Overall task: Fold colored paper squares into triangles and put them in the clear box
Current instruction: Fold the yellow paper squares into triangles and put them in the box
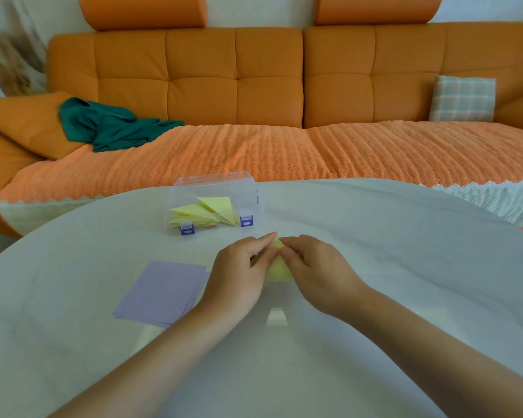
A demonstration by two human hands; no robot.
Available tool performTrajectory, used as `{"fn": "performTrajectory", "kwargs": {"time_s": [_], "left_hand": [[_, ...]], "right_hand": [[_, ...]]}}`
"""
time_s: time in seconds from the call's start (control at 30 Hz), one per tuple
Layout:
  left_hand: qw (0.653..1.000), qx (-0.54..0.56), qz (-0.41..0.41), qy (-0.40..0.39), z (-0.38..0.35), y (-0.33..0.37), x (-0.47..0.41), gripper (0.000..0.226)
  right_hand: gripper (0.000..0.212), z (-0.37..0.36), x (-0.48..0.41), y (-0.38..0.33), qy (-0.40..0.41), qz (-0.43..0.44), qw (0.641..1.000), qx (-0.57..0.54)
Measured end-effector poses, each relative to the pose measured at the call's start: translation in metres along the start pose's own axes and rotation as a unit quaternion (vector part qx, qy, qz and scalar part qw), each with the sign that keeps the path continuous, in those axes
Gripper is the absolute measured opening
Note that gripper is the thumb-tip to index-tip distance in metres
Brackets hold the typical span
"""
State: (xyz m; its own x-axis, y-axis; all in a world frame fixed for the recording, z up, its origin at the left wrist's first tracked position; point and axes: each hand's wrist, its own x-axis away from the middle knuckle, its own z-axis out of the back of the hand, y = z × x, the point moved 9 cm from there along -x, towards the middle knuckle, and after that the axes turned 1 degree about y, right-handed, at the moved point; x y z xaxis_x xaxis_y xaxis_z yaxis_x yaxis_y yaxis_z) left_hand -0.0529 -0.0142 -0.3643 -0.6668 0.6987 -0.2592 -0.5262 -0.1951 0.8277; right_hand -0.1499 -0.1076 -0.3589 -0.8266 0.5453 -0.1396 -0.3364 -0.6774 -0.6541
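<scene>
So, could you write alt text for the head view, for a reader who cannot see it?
A person's left hand and right hand hold a yellow paper by its far corner on a white table. Beyond them a clear box holds yellow triangles; a stack of purple squares lies by the left hand. An orange sofa stands behind.
</scene>
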Motion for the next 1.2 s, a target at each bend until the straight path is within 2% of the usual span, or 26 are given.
{"fn": "performTrajectory", "kwargs": {"time_s": [0.2, 0.3, 0.4, 0.47, 0.53, 0.63, 0.73, 0.8, 0.97, 1.07, 1.2], "left_hand": [[1.0, -0.013, -0.002, -0.014, -0.002, 0.0, 0.001, 0.032], [0.998, -0.044, 0.003, -0.047, -0.007, -0.002, 0.002, 0.033], [0.989, -0.091, 0.017, -0.117, -0.016, -0.007, 0.006, 0.033], [0.978, -0.136, 0.028, -0.158, -0.018, -0.011, 0.008, 0.034], [0.965, -0.204, 0.023, -0.164, -0.013, -0.013, 0.008, 0.043], [0.957, -0.249, -0.034, -0.146, -0.008, -0.006, 0.01, 0.045], [0.96, -0.225, -0.078, -0.146, -0.009, 0.005, 0.017, 0.028], [0.954, -0.231, -0.108, -0.16, -0.013, 0.01, 0.02, 0.022], [0.925, -0.28, -0.155, -0.205, -0.018, 0.015, 0.026, 0.033], [0.918, -0.286, -0.163, -0.222, -0.018, 0.016, 0.029, 0.035], [0.914, -0.294, -0.166, -0.224, -0.019, 0.016, 0.03, 0.037]], "right_hand": [[0.012, 0.01, -0.008, 0.02, 0.045, -0.068, 0.992, -0.091], [0.016, 0.006, -0.01, 0.029, 0.012, -0.112, 0.988, -0.107], [0.016, -0.001, -0.009, 0.036, -0.029, -0.142, 0.986, -0.086], [0.013, -0.004, -0.007, 0.038, -0.047, -0.158, 0.984, -0.066], [0.012, -0.005, -0.006, 0.038, -0.052, -0.164, 0.984, -0.04], [0.016, -0.005, -0.005, 0.031, -0.06, -0.148, 0.986, 0.04], [0.019, -0.006, -0.003, 0.023, -0.051, -0.121, 0.983, 0.131], [0.02, -0.006, -0.003, 0.02, -0.042, -0.109, 0.982, 0.152], [0.021, -0.007, -0.005, 0.014, -0.021, -0.069, 0.977, 0.199], [0.02, -0.006, -0.005, 0.006, 0.0, -0.02, 0.968, 0.249], [0.017, 0.002, -0.002, -0.005, 0.007, 0.052, 0.966, 0.254]]}}
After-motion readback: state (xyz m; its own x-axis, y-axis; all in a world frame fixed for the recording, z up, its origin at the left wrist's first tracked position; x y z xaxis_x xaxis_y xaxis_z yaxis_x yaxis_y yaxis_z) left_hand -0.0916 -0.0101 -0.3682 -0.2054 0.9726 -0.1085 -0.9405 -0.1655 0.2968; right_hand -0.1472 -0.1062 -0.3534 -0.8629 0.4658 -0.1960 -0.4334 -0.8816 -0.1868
